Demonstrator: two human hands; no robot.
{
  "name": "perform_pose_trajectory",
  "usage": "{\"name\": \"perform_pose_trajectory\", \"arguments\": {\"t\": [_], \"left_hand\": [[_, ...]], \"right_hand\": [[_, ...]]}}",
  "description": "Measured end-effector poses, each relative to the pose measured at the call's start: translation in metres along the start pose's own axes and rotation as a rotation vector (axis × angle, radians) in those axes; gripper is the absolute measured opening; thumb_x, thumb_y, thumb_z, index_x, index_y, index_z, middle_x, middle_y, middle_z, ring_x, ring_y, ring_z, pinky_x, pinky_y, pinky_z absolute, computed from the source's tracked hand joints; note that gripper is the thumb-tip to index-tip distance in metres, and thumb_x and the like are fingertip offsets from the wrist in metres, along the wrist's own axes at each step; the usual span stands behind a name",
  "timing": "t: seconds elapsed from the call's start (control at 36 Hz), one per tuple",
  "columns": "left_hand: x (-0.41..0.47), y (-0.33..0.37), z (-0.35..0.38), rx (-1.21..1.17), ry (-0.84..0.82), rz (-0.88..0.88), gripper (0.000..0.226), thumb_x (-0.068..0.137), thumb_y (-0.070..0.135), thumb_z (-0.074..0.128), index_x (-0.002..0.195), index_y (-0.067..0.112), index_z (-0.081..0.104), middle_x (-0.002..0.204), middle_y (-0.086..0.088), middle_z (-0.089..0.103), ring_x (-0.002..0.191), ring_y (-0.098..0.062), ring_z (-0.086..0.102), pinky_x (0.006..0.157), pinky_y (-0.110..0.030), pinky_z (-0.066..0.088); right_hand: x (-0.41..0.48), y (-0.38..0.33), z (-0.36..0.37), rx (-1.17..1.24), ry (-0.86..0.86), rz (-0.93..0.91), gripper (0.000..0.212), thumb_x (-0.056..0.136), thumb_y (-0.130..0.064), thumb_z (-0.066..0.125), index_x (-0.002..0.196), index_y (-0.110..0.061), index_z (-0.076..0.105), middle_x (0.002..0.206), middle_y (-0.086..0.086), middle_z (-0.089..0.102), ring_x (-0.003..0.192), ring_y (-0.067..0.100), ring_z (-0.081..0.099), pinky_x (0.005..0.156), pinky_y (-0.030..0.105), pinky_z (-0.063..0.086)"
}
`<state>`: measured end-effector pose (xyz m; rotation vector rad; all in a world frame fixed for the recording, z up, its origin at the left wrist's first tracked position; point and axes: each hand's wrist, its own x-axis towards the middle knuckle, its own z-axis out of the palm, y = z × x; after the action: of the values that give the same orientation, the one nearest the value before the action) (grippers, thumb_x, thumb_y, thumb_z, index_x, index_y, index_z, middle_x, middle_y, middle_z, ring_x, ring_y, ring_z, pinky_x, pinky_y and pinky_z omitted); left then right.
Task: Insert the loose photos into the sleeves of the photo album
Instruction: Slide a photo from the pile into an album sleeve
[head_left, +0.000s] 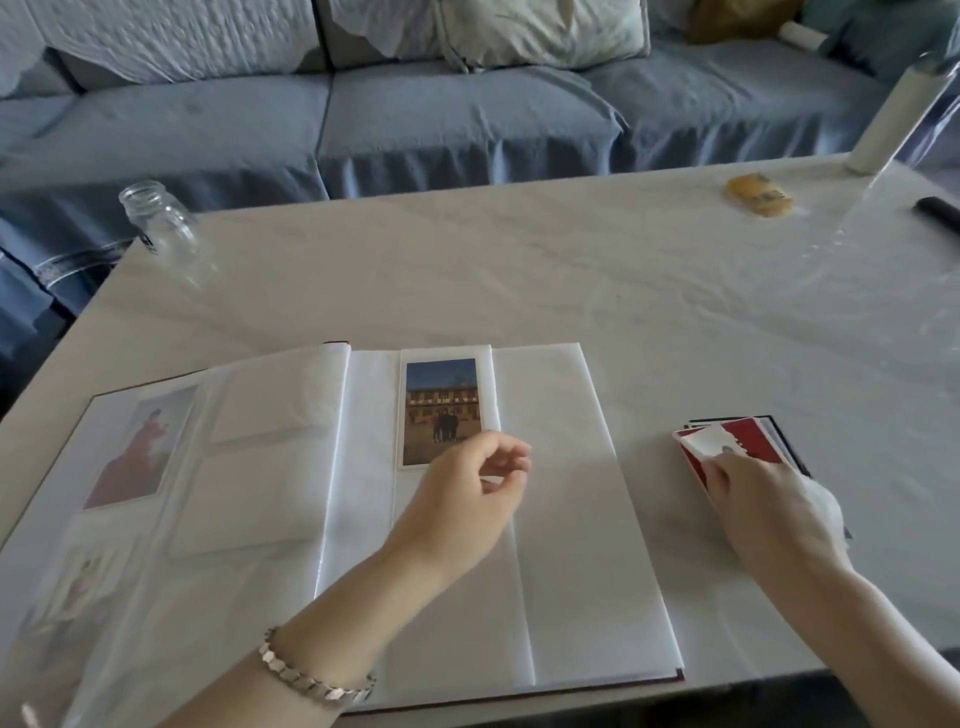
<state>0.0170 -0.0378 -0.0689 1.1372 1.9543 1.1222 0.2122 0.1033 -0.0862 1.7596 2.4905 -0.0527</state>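
Note:
The photo album (566, 545) lies open on the table in front of me. A photo of people before a building (440, 410) sits in the top sleeve of the right page. A reddish photo (137, 447) shows in a sleeve on the left page. My left hand (467, 493) hovers over the right page just below the building photo, fingers loosely curled, holding nothing. To the right of the album lies a stack of loose photos (737, 441) with a red one on top. My right hand (763, 499) rests on that stack, fingertips on the top photo.
The white table (519, 270) carries a clear glass jar (161, 223) at the back left, a yellow object (759, 195) and a roll of clear film (893, 124) at the back right, and a black item (940, 210) at the right edge. A blue sofa (415, 119) stands behind.

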Motion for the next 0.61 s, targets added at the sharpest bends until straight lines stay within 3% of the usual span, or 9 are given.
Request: {"name": "perform_pose_trajectory", "arguments": {"t": [0.06, 0.11, 0.17, 0.22, 0.31, 0.36, 0.5, 0.61], "left_hand": [[0.000, 0.006, 0.007, -0.026, -0.025, 0.002, 0.023, 0.090, 0.010, 0.058, 0.087, 0.033, 0.060, 0.092, 0.010, 0.068, 0.086, 0.002, 0.062, 0.080, -0.011, 0.048], [0.000, 0.011, 0.012, -0.084, -0.056, -0.025, 0.019, 0.091, 0.015, 0.058, 0.086, 0.033, 0.061, 0.093, 0.008, 0.070, 0.089, -0.002, 0.064, 0.084, -0.018, 0.050], [0.000, 0.018, 0.015, -0.233, -0.102, -0.123, 0.012, 0.093, 0.020, 0.056, 0.088, 0.028, 0.063, 0.095, 0.002, 0.071, 0.089, -0.009, 0.067, 0.084, -0.027, 0.053], [0.000, 0.027, 0.016, -0.417, -0.155, -0.248, 0.014, 0.094, 0.026, 0.052, 0.091, 0.020, 0.065, 0.101, -0.005, 0.071, 0.090, -0.015, 0.069, 0.081, -0.030, 0.054], [0.000, 0.032, 0.015, -0.560, -0.161, -0.310, 0.027, 0.096, 0.028, 0.049, 0.096, 0.009, 0.068, 0.097, -0.008, 0.072, 0.087, -0.017, 0.071, 0.080, -0.031, 0.056], [0.000, 0.030, 0.014, -0.562, -0.095, -0.280, 0.025, 0.097, 0.017, 0.048, 0.089, 0.008, 0.069, 0.086, -0.007, 0.072, 0.078, -0.012, 0.070, 0.075, -0.029, 0.057], [-0.003, 0.013, 0.001, -0.372, 0.010, -0.236, 0.028, 0.097, 0.005, 0.043, 0.089, 0.003, 0.070, 0.085, -0.013, 0.072, 0.072, -0.012, 0.069, 0.070, -0.029, 0.059], [-0.005, 0.000, -0.015, -0.155, -0.007, -0.122, 0.026, 0.098, 0.015, 0.045, 0.092, 0.004, 0.067, 0.083, -0.010, 0.068, 0.076, -0.011, 0.065, 0.070, -0.025, 0.057]], "right_hand": [[-0.003, -0.004, 0.000, 0.039, 0.021, 0.021, 0.028, 0.099, -0.023, 0.034, 0.094, -0.017, 0.061, 0.074, -0.001, 0.053, 0.068, 0.024, 0.049, 0.056, 0.027, 0.032], [-0.008, -0.008, -0.001, 0.131, 0.149, -0.026, 0.024, 0.096, -0.018, 0.043, 0.086, -0.013, 0.064, 0.078, 0.002, 0.064, 0.067, 0.026, 0.053, 0.055, 0.028, 0.033], [-0.015, -0.015, -0.004, 0.333, 0.382, -0.175, 0.028, 0.092, -0.017, 0.047, 0.073, -0.007, 0.065, 0.075, 0.007, 0.068, 0.060, 0.027, 0.058, 0.051, 0.029, 0.043], [-0.020, -0.027, -0.006, 0.414, 0.562, -0.426, 0.033, 0.088, -0.021, 0.046, 0.074, -0.005, 0.071, 0.078, 0.011, 0.072, 0.067, 0.028, 0.068, 0.057, 0.036, 0.056], [-0.023, -0.045, 0.001, 0.451, 0.488, -0.750, 0.032, 0.088, -0.024, 0.048, 0.095, -0.009, 0.074, 0.100, 0.004, 0.072, 0.094, 0.018, 0.069, 0.087, 0.038, 0.053], [-0.025, -0.051, 0.006, 0.510, 0.405, -0.809, 0.034, 0.090, -0.029, 0.047, 0.102, -0.011, 0.073, 0.106, 0.001, 0.070, 0.101, 0.015, 0.066, 0.091, 0.039, 0.051], [-0.029, -0.060, 0.002, 0.699, 0.223, -0.795, 0.054, 0.092, -0.057, 0.035, 0.111, -0.019, 0.069, 0.120, -0.013, 0.058, 0.114, 0.002, 0.051, 0.096, 0.029, 0.044], [-0.033, -0.062, -0.008, 0.894, 0.050, -0.488, 0.053, 0.080, -0.047, 0.054, 0.130, -0.033, 0.043, 0.127, -0.022, 0.040, 0.114, 0.002, 0.044, 0.083, 0.007, 0.041]]}}
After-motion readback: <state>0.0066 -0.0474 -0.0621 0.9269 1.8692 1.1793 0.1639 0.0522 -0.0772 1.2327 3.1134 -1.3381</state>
